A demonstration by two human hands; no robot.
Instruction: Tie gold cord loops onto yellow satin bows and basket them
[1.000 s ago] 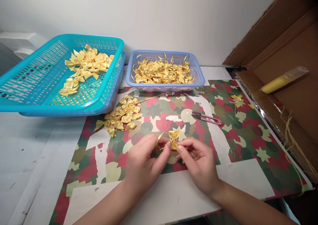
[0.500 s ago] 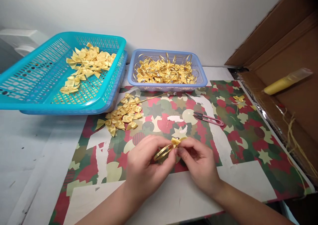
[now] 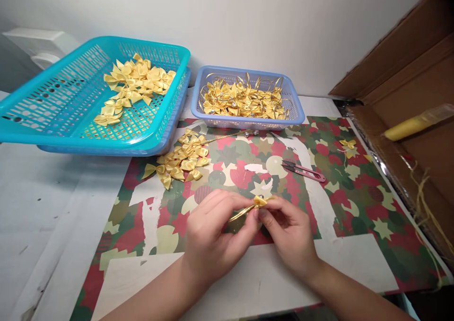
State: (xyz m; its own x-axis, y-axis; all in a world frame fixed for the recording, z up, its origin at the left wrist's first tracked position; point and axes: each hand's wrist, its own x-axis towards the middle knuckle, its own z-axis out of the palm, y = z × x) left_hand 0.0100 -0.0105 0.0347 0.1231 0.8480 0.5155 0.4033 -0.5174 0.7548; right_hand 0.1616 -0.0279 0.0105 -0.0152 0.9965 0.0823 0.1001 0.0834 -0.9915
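Observation:
Between my two hands is a yellow satin bow (image 3: pixel 260 201) with a small silver bell at its top. A looped gold cord (image 3: pixel 241 213) runs from the bow into the curl of my left hand (image 3: pixel 218 233). Thumb and fingers of that hand pinch the cord and the bow's left side. My right hand (image 3: pixel 289 233) is closed too, its thumb and index finger pinching the bow's right side. Fingertips hide the spot where cord and bow meet. Beyond my left hand lies a pile of loose yellow bows (image 3: pixel 182 158) on the patterned sheet.
A turquoise basket (image 3: pixel 156 134) with yellow bows stands at the left, stacked on a blue one. A blue basket (image 3: pixel 248 121) at the back holds bows on gold cords. Pink thread snips (image 3: pixel 305 171) lie right of centre. Cardboard (image 3: pixel 407 94) borders the right side.
The camera view has shifted, so everything sits slightly farther right. In my fingers the bow and cord loop have tilted a little, and the loop appears flatter.

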